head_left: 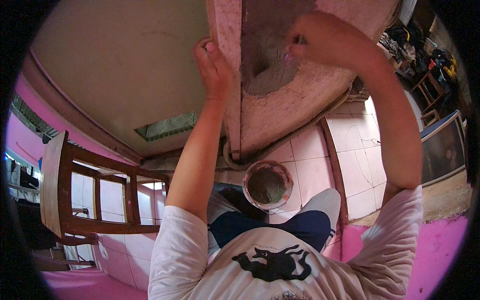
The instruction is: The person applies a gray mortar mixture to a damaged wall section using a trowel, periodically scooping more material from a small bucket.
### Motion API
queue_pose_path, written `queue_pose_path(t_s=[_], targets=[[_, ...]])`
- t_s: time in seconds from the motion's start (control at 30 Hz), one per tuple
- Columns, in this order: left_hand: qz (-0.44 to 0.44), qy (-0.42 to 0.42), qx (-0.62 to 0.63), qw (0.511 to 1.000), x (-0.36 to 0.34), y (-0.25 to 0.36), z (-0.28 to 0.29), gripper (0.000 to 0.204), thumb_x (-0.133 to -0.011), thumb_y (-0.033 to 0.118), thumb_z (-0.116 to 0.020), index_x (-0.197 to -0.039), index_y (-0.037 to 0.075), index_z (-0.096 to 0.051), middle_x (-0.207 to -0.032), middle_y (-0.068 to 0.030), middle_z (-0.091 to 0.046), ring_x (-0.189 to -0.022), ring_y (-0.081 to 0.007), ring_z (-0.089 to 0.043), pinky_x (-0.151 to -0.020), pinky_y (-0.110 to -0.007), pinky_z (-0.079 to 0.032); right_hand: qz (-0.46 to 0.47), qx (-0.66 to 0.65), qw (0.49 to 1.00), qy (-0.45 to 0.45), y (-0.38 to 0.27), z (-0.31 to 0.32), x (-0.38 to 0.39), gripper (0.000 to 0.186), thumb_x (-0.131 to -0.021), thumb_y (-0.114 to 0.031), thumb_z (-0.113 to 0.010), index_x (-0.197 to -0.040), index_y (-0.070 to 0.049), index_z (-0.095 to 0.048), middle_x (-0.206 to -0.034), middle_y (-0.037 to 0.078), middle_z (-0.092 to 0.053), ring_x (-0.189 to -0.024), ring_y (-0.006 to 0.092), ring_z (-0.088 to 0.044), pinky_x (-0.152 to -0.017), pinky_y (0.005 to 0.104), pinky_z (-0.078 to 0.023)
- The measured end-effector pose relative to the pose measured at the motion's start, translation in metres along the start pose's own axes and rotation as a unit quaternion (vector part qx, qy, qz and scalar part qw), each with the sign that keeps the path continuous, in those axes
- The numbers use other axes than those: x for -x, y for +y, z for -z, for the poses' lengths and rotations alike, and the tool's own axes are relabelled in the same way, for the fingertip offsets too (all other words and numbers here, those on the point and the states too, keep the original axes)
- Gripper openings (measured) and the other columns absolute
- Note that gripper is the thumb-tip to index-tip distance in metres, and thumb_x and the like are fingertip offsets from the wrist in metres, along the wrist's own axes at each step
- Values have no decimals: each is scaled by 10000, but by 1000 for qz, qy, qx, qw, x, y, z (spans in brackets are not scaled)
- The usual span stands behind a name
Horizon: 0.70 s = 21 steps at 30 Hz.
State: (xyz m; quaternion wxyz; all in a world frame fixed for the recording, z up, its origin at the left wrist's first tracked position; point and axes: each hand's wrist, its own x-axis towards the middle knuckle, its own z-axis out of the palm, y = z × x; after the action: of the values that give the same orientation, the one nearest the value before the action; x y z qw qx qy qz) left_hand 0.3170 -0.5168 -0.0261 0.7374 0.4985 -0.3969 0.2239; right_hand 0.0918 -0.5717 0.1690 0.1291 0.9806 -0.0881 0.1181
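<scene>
My left hand [214, 67] is up at the pale wooden frame edge [223, 30], its fingers curled against it. Right of that edge, a wet grey patch of cement or plaster [272, 80] covers part of a rough pinkish wall [300, 95]. My right hand [305, 42] is at this patch, closed and somewhat blurred. A small purplish bit shows by its fingers, but what it grips is hidden. Below, between my legs, a bucket [288, 196] with a smeared rim holds a grey-brown mix.
A brown wooden chair [55, 185] stands at the left. Beyond the frame is a large plain tan panel [125, 65]. Pink-lit tiles [312, 172] cover the floor. Clothes and other clutter [425, 55] lie at the far right, near a dark framed panel [445, 150].
</scene>
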Motion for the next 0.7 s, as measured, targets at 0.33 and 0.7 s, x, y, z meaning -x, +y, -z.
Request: queue_pose_path(t_s=[0.33, 0.7], targets=[[16, 5, -11, 1000, -1, -3, 7, 450, -1112, 389, -371, -1206, -36, -486, -1149, -219, -554, -1045, -348, -541, -965, -426, -428, -48, -58, 996, -39, -5, 70, 11, 238, -895, -230, -678, -973, -28, -777, -883, 169, -746, -784, 300, -706, -763, 407, -556], [34, 0, 1, 999, -1, -4, 5, 466, -1112, 390, -364, -1214, -47, -493, -1150, -222, -554, -1046, -348, -543, -968, -429, -427, -17, -39, 999, -10, -16, 18, -13, 239, -876, -224, -711, -959, -9, -770, -878, 211, -717, -801, 357, -700, -781, 432, -545]])
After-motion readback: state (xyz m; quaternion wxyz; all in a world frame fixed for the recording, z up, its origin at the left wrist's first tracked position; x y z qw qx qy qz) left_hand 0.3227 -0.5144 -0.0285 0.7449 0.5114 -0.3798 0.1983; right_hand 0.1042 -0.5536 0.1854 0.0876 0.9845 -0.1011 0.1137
